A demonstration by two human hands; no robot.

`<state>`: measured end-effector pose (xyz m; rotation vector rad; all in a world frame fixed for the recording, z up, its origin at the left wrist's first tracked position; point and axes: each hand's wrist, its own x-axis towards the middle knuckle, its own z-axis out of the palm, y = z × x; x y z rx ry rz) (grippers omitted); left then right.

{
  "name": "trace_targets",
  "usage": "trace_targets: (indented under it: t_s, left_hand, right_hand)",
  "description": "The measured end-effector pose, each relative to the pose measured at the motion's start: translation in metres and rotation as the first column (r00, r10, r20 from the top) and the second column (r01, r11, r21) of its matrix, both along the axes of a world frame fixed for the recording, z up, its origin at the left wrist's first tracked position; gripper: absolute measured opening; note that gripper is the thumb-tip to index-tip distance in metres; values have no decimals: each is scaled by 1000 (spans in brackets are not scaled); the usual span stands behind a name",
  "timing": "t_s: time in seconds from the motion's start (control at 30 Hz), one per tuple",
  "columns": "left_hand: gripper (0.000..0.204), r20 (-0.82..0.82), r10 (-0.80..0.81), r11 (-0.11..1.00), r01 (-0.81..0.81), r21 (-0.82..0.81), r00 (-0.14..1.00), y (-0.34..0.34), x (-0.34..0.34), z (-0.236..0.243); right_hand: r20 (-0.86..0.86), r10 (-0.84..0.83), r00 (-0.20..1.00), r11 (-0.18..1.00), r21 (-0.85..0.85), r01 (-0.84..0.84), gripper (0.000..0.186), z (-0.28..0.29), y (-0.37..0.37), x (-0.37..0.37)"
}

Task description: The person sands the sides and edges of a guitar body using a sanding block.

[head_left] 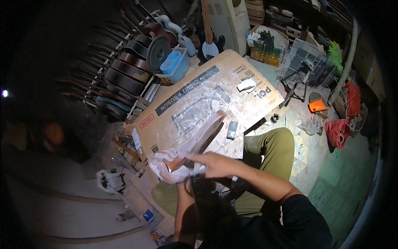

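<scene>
Over my lap a long, curved wooden piece (202, 132), coated in pale dust, slants up and away to the right. It resembles a guitar body seen edge-on, but its full shape cannot be made out. Brown wood shows bare at its near end. My left hand (168, 168), whitish from a glove or dust, is wrapped round that end. Against the near end from the right presses my right hand (215, 164), its fingers bent and slightly blurred. Something small and pale shows under those fingers, too indistinct to name.
Beneath the piece lies a dusty flattened cardboard sheet (166, 124), with a dark block (232, 130) and a crumpled white scrap (246, 85). Guitars (124, 76) stand racked at the far left. A blue tub (176, 66), wire cage (309, 62) and black stand (295, 85) are farther off.
</scene>
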<state>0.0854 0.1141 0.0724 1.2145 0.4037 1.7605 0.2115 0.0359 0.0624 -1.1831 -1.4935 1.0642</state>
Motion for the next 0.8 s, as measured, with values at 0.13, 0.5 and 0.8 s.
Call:
trace_targets:
  t_s: [0.13,0.5,0.8]
  left_hand:
    - [20,51,-71,994,75,-80,996,37,-16,8]
    - [26,81,-323,839,325,-437,943,139,-43,26]
    - [105,-708,169,896,-407,-180,686,147,-13,-61]
  right_hand:
    - [569,-344,747,890,-57,453,81,-44,16,40]
    - [213,-256,943,961,-50,272,80,-86,-13,89]
    - [393,-411,823,857,-142,496,62,-59,-3,47]
